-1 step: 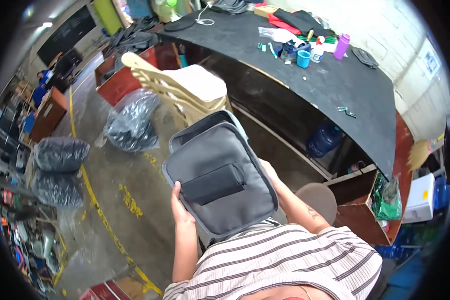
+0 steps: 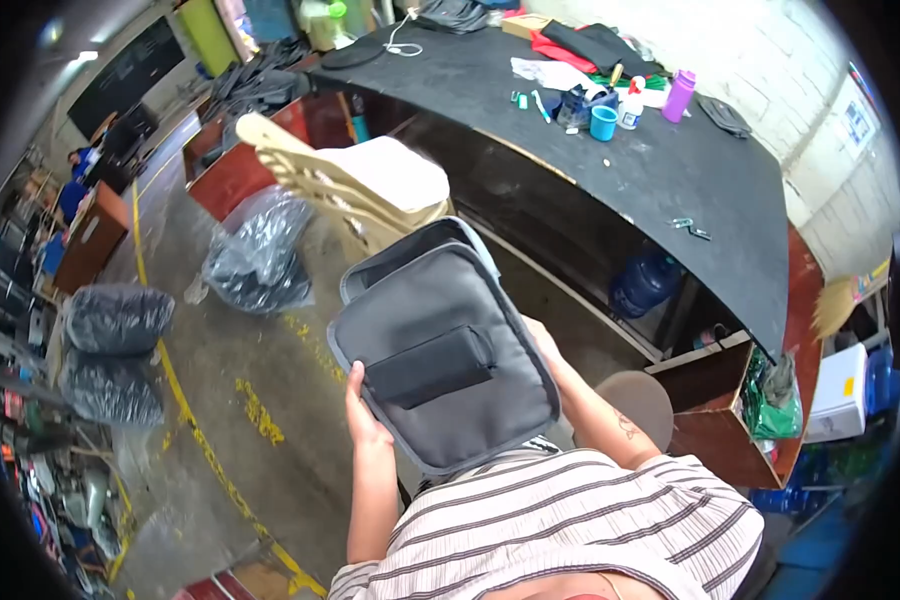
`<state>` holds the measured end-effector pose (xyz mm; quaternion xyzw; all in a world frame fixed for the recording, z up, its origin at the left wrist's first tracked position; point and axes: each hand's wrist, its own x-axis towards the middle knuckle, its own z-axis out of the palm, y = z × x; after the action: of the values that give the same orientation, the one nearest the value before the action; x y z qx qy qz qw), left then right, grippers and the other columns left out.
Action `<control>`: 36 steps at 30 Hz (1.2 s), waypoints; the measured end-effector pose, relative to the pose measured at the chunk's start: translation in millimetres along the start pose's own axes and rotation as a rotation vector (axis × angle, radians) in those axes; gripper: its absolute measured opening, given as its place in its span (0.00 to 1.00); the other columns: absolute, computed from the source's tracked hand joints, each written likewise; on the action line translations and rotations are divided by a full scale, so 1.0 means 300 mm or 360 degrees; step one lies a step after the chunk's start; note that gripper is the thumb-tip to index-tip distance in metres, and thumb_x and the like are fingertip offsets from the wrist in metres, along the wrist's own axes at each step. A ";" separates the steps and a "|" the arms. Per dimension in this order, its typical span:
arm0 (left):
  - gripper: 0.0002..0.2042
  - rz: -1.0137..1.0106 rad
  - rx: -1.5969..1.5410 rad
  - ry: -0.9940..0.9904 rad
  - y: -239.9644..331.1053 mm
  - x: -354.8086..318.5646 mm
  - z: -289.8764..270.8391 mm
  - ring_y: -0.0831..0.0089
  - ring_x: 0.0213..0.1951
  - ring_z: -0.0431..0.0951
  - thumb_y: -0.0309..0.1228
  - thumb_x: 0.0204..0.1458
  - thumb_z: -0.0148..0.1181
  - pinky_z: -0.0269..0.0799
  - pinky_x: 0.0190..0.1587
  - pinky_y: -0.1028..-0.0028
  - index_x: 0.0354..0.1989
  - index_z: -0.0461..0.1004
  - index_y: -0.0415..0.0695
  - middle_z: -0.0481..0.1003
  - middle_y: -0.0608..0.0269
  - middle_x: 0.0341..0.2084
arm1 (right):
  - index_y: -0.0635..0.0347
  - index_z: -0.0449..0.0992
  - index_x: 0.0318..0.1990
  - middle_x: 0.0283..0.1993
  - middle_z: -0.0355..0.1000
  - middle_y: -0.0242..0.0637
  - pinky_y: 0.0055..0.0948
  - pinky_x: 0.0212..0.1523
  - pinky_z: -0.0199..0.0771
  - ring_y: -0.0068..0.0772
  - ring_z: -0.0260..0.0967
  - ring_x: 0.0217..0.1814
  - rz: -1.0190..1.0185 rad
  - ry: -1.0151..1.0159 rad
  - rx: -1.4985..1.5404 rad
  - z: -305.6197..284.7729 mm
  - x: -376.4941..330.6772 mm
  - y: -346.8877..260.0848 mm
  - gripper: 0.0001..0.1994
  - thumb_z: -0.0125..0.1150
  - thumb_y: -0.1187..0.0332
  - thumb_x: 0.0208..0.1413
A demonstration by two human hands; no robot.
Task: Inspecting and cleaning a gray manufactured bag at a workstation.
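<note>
A dark grey padded fabric bag [image 2: 470, 420] with rounded corners and piped edges is held in front of my striped shirt. Across its facing panel runs a wide black band [image 2: 430, 368], raised like a loop. The top of the bag gapes, showing a dark inside and a lighter grey back rim [image 2: 480, 250]. My left hand [image 2: 366, 412] grips the left edge, its thumb on the front and the other fingers hidden behind. On the right edge, my right hand [image 2: 542, 345] holds the bag from behind, mostly covered by it.
Beyond the bag stand stacked beige plastic chairs [image 2: 350, 190]. A black-topped table [image 2: 710, 190] on the right bears a blue cup [image 2: 602, 124], a spray bottle [image 2: 631, 105] and a purple bottle [image 2: 679, 97]. Plastic-wrapped bundles [image 2: 260, 255] lie on the floor. A round stool [image 2: 635, 405] is beside my right arm.
</note>
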<state>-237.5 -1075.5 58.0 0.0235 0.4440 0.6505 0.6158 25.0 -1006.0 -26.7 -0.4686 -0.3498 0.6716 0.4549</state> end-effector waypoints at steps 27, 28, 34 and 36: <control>0.21 -0.0323 0.0353 -0.0606 0.006 1.639 1.646 0.59 0.48 0.74 0.43 0.56 0.52 0.68 0.52 0.60 0.52 0.69 0.41 0.74 0.56 0.46 | 0.65 0.67 0.56 0.51 0.70 0.33 0.24 0.54 0.65 0.22 0.66 0.52 -0.0893 0.0351 0.0300 -0.631 1.742 -0.756 0.17 0.50 0.73 0.59; 0.21 -0.0391 0.0422 -0.0627 -0.011 1.687 1.686 0.59 0.48 0.73 0.43 0.55 0.53 0.68 0.52 0.60 0.52 0.69 0.41 0.74 0.55 0.46 | 0.65 0.67 0.56 0.53 0.70 0.35 0.25 0.53 0.66 0.23 0.66 0.53 -0.1028 0.0534 -0.0226 -0.657 1.754 -0.739 0.18 0.51 0.74 0.57; 0.24 -0.0658 0.0928 -0.0730 -0.172 1.821 2.045 0.59 0.46 0.73 0.42 0.50 0.61 0.67 0.53 0.60 0.51 0.69 0.40 0.73 0.54 0.46 | 0.65 0.66 0.57 0.55 0.69 0.38 0.29 0.51 0.69 0.27 0.66 0.54 -0.0820 0.0819 -0.0467 -0.731 1.761 -0.582 0.19 0.51 0.68 0.59; 0.25 -0.0757 0.1094 -0.0768 -0.207 1.850 2.125 0.60 0.45 0.74 0.42 0.49 0.61 0.68 0.52 0.60 0.51 0.68 0.38 0.74 0.54 0.45 | 0.65 0.66 0.57 0.55 0.69 0.38 0.29 0.51 0.69 0.27 0.67 0.54 -0.0843 0.0793 -0.0378 -0.728 1.735 -0.493 0.19 0.51 0.67 0.59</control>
<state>45.5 -278.9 119.5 0.2739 0.4707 0.2831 0.7895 197.4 -457.3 -125.1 -0.5604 -0.4126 0.3511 0.6264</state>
